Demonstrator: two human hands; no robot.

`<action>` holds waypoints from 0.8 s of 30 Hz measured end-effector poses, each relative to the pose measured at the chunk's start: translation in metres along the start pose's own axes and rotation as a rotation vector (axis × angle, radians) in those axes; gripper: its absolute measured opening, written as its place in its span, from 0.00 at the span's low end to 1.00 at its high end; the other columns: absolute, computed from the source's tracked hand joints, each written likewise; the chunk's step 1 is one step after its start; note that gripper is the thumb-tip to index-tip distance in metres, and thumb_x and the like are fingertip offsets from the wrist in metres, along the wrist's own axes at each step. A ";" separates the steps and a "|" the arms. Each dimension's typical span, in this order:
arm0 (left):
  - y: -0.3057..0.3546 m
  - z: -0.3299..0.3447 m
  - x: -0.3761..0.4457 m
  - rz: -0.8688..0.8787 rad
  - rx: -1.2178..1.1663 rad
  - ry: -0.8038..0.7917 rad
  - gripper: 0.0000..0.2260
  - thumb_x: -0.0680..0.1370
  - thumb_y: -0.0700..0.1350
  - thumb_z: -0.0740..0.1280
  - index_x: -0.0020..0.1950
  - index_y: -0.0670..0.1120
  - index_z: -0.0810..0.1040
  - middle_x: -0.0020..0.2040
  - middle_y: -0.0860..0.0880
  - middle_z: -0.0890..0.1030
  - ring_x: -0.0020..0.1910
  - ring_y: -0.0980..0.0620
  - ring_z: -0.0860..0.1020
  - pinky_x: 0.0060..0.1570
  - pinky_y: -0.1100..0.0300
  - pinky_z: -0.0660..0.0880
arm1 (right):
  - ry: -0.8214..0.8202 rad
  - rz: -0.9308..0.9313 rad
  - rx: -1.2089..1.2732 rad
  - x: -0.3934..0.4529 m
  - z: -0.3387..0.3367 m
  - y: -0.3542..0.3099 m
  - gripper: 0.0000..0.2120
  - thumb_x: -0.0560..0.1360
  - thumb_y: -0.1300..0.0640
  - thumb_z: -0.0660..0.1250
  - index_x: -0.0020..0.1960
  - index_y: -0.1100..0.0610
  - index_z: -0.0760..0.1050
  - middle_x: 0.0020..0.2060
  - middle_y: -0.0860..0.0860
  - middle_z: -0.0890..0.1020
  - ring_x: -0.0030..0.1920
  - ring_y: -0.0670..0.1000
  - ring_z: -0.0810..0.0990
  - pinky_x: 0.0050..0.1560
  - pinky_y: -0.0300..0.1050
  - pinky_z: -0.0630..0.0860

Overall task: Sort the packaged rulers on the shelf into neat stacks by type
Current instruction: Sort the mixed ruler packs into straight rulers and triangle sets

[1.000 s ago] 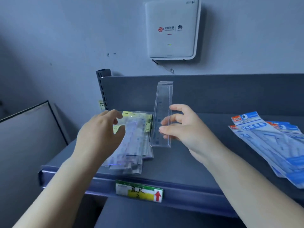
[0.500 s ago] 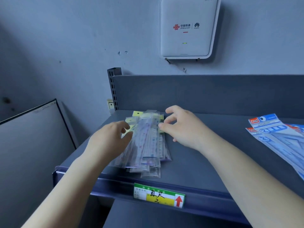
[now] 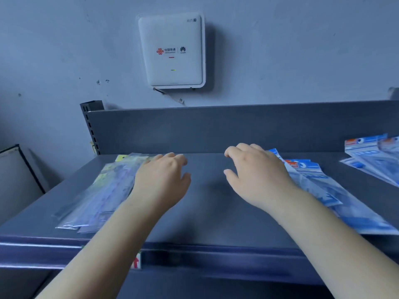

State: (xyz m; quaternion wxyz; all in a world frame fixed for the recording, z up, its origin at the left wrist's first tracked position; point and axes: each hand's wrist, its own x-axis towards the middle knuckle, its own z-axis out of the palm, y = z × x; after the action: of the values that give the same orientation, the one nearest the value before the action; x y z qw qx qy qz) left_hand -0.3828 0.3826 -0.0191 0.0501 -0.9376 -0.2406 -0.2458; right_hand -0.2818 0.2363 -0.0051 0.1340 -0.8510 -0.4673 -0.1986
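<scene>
Clear-sleeved rulers (image 3: pixel 103 190) lie under left hand (image 3: pixel 162 180), blue packs (image 3: pixel 323 190) beside right hand (image 3: pixel 257 175).

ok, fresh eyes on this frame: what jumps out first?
Two bare hands hover mid-shelf: the left hand beside the clear ruler pile, the right hand over the blue ruler packs, neither holding anything. Above, a white router box hangs on the wall.

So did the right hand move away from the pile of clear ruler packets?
Yes. The right hand left the clear ruler packets and moved right along the grey shelf, now over the blue ruler packets.
</scene>
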 end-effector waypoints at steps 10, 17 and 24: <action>0.185 0.012 0.012 0.187 -0.015 0.032 0.13 0.79 0.50 0.56 0.61 0.50 0.72 0.56 0.53 0.77 0.56 0.50 0.73 0.49 0.60 0.66 | -0.022 0.036 -0.150 -0.077 -0.037 0.144 0.14 0.78 0.50 0.56 0.62 0.52 0.67 0.56 0.49 0.72 0.59 0.53 0.69 0.53 0.46 0.65; 0.309 0.020 0.017 0.284 -0.046 0.021 0.11 0.78 0.49 0.58 0.58 0.49 0.73 0.54 0.52 0.77 0.55 0.49 0.74 0.49 0.58 0.66 | -0.025 0.140 -0.156 -0.135 -0.067 0.239 0.13 0.78 0.50 0.57 0.60 0.53 0.68 0.57 0.49 0.73 0.61 0.53 0.69 0.54 0.47 0.65; 0.420 0.033 0.024 0.405 -0.104 -0.066 0.14 0.78 0.51 0.58 0.62 0.49 0.72 0.59 0.52 0.76 0.59 0.49 0.73 0.54 0.57 0.67 | -0.006 0.303 -0.136 -0.182 -0.090 0.334 0.14 0.78 0.50 0.57 0.61 0.52 0.69 0.58 0.48 0.74 0.61 0.52 0.70 0.56 0.47 0.68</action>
State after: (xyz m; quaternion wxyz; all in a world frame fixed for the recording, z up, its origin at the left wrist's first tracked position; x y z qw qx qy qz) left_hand -0.1504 0.0307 -0.0259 0.0420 -0.9758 -0.0356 -0.2118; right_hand -0.1055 -0.1123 -0.0243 0.1030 -0.9195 -0.3195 -0.2046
